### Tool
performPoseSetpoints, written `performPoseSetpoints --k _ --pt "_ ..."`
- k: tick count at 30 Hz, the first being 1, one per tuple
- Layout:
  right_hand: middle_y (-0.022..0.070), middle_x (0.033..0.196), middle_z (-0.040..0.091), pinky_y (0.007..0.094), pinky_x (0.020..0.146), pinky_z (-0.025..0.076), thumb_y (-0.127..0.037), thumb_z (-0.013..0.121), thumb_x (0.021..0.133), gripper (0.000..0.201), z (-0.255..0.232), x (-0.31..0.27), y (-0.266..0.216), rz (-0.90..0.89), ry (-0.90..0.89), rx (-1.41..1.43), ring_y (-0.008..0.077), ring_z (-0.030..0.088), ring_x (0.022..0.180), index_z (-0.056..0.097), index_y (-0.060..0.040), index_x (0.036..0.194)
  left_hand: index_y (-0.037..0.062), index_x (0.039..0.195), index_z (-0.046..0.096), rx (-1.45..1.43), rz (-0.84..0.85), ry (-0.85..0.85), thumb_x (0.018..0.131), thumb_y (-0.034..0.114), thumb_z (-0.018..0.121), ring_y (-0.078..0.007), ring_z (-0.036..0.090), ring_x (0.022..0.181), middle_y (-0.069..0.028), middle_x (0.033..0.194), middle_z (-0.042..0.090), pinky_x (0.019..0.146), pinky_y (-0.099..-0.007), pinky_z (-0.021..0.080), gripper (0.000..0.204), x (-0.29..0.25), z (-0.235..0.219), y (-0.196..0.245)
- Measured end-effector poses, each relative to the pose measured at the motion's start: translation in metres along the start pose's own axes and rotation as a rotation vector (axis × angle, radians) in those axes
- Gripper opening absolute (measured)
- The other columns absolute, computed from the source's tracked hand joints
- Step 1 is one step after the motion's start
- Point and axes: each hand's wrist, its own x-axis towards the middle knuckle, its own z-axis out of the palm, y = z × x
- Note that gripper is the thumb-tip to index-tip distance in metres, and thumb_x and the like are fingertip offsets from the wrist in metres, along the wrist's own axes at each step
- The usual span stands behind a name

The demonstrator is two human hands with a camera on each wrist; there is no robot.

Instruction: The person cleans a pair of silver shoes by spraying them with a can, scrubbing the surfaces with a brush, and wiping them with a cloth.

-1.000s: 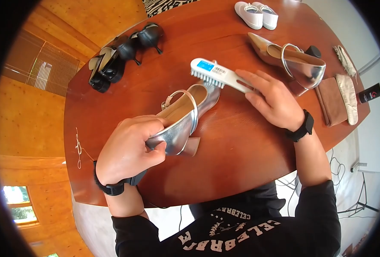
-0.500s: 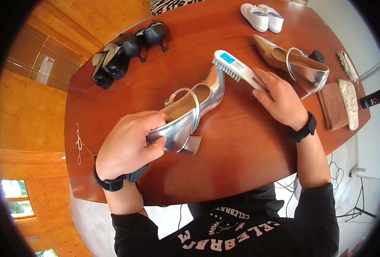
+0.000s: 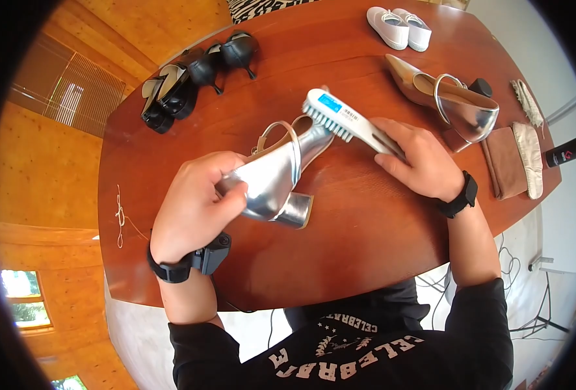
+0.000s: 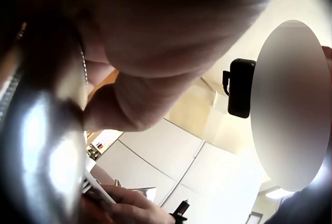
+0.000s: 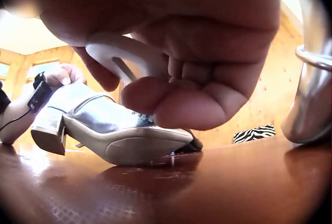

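Note:
In the head view my left hand grips a silver pointed mary jane shoe by the back of its collar, thumb on the outer side. The shoe is tipped so that its side and block heel show. My right hand holds a white shoe brush by its slotted handle, bristles down at the toe, which the brush head partly covers. From the right wrist, the sole shows close over the table, with the heel raised. The left wrist view is mostly filled by the shiny upper.
The matching silver shoe stands to the right, near a folded brown cloth, a cream cloth and a black can. White sneakers sit at the far edge. Black heels and black shoes stand far left.
The brush moved away to the right and forward, then back left over the toe. The left hand has tilted the shoe, turning its side up and its heel out to the right.

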Motion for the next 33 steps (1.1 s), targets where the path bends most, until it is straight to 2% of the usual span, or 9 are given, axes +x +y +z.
performPoseSetpoints --k 1,5,10,11,14,20,24,27,33 --pt "0.0268 0.104 0.069 0.0492 0.082 0.052 -0.016 0.069 0.088 0.043 0.001 0.0 0.0 -0.041 0.005 0.018 0.0456 0.066 0.095 0.061 0.0025 0.126 -0.0048 0.106 0.068 -0.048 -0.067 -0.014 0.088 0.008 0.064 -0.0153 0.063 0.068 -0.0113 0.083 0.068 0.063 -0.0305 0.05 0.022 0.001 -0.003 -0.005" --pt "0.0263 0.102 0.069 0.0491 0.081 0.052 -0.017 0.071 0.088 0.045 -0.001 0.0 -0.001 0.095 -0.025 -0.059 0.0456 0.066 0.093 0.06 0.0031 0.127 -0.0046 0.099 0.066 -0.186 -0.133 -0.024 0.092 0.008 0.062 -0.0087 0.055 0.074 -0.0033 0.08 0.063 0.069 -0.0277 0.048 0.016 0.006 -0.008 -0.013" --pt "0.0258 0.099 0.069 0.0491 0.079 0.053 -0.017 0.073 0.086 0.051 0.007 -0.001 -0.001 -0.074 -0.054 0.033 0.0453 0.066 0.089 0.057 0.0022 0.131 -0.004 0.098 0.065 -0.212 -0.136 -0.044 0.094 0.009 0.061 -0.0083 0.054 0.076 -0.0017 0.081 0.061 0.07 -0.0271 0.047 0.014 0.007 -0.011 -0.019" --pt "0.026 0.102 0.068 0.044 0.079 0.052 -0.013 0.075 0.085 0.054 0.007 -0.003 -0.002 -0.036 -0.093 0.052 0.0416 0.067 0.09 0.056 0.0029 0.133 -0.004 0.098 0.065 -0.219 -0.139 -0.05 0.094 0.009 0.06 -0.0082 0.054 0.077 -0.0015 0.081 0.061 0.071 -0.0269 0.047 0.014 0.007 -0.011 -0.019" --pt "0.0252 0.103 0.068 0.0443 0.08 0.053 -0.012 0.075 0.085 0.054 0.007 0.0 -0.003 0.102 -0.089 -0.037 0.0422 0.067 0.091 0.056 0.0034 0.133 -0.0039 0.097 0.064 -0.265 -0.139 -0.057 0.096 0.01 0.059 -0.0077 0.054 0.078 -0.0003 0.083 0.061 0.073 -0.0263 0.046 0.015 0.008 -0.012 -0.021" --pt "0.0241 0.098 0.07 0.049 0.077 0.053 -0.013 0.072 0.085 0.046 0.007 -0.002 -0.001 -0.07 -0.097 0.025 0.0443 0.067 0.089 0.058 -0.0001 0.127 -0.0023 0.091 0.062 -0.384 -0.147 -0.047 0.097 0.011 0.057 -0.0062 0.053 0.078 0.001 0.082 0.061 0.074 -0.0249 0.045 0.016 0.013 -0.019 -0.032" --pt "0.0221 0.099 0.07 0.0492 0.079 0.053 -0.01 0.072 0.083 0.041 0.004 -0.002 -0.002 0.047 -0.113 -0.064 0.0431 0.067 0.092 0.058 -0.0014 0.121 -0.0005 0.089 0.062 -0.432 -0.17 -0.027 0.096 0.011 0.056 -0.0064 0.054 0.077 0.0013 0.081 0.061 0.074 -0.0249 0.044 0.015 0.019 -0.017 -0.04" --pt "0.0222 0.098 0.07 0.0497 0.077 0.053 -0.009 0.072 0.083 0.04 0.005 -0.002 0.002 -0.055 -0.15 -0.03 0.0437 0.067 0.091 0.057 -0.0022 0.119 -0.0003 0.089 0.062 -0.44 -0.169 -0.038 0.096 0.012 0.056 -0.0065 0.054 0.077 0.0012 0.081 0.062 0.074 -0.0249 0.045 0.015 0.021 -0.017 -0.043" --pt "0.0225 0.093 0.07 0.0498 0.076 0.053 -0.01 0.074 0.082 0.04 0.003 -0.004 0.005 0.051 -0.046 -0.158 0.0446 0.067 0.088 0.057 -0.002 0.118 -0.0007 0.09 0.062 -0.428 -0.154 -0.013 0.096 0.012 0.057 -0.0064 0.054 0.077 0.0012 0.081 0.061 0.074 -0.0251 0.044 0.015 0.019 -0.014 -0.04"
